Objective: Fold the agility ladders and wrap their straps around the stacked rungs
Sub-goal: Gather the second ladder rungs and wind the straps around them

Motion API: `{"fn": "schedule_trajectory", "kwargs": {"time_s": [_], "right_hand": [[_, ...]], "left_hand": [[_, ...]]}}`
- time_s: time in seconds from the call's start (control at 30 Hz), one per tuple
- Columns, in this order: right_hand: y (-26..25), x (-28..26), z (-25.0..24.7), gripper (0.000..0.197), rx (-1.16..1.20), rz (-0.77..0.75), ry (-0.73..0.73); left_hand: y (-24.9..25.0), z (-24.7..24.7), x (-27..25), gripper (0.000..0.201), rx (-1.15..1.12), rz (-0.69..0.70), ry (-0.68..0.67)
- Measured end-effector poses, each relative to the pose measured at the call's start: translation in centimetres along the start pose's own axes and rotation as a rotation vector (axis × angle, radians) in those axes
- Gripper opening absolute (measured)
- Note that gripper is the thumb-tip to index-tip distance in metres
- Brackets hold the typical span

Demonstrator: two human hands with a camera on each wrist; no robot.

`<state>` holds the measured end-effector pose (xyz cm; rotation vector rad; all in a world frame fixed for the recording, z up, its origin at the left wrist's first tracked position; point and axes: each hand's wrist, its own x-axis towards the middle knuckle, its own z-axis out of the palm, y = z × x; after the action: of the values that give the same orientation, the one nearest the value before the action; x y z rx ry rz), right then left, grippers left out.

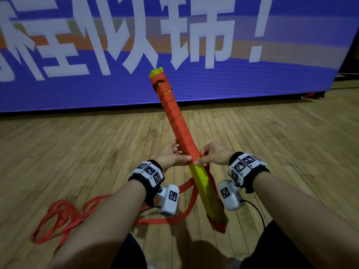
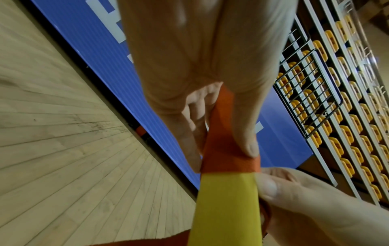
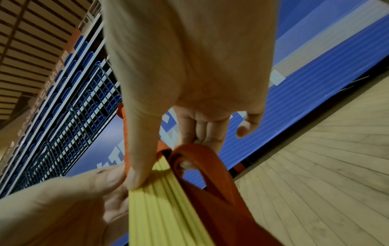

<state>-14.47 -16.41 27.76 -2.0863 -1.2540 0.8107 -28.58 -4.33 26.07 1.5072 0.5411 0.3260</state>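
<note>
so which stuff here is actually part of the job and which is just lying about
Part of the job:
- stacked yellow rungs
- red strap, half wound on, loose tail on the floor
- left hand, right hand, both holding the bundle

Just there:
- blue banner
- wooden floor
- stadium seats

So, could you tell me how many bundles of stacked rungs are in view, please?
1: the yellow bundle of stacked rungs, half wrapped in red strap, held up between the left hand and right hand.

Banner (image 1: 194,84): "程似锦!"
</note>
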Motion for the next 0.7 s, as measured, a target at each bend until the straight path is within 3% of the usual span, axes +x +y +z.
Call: {"fn": "schedule_trajectory", "kwargs": {"time_s": [0.3, 0.53, 0.7], "right_hand": [[0.19, -0.24, -0.26, 0.011, 0.110, -0.017, -0.027], [0.03, -0.40, -0.36, 0.012, 0.107, -0.034, 0.044], [-0.12, -0.12, 0.22, 0.010, 0.069, -0.026, 0.017]], "left_hand": [[0.05, 0.27, -0.06, 0.071, -0.061, 0.016, 0.036], [-0.16, 0.35, 0.24, 0.066, -0.023, 0.085, 0.190], [-0.47, 0.26, 0.34, 0.068, 0.044, 0.108, 0.218]]}}
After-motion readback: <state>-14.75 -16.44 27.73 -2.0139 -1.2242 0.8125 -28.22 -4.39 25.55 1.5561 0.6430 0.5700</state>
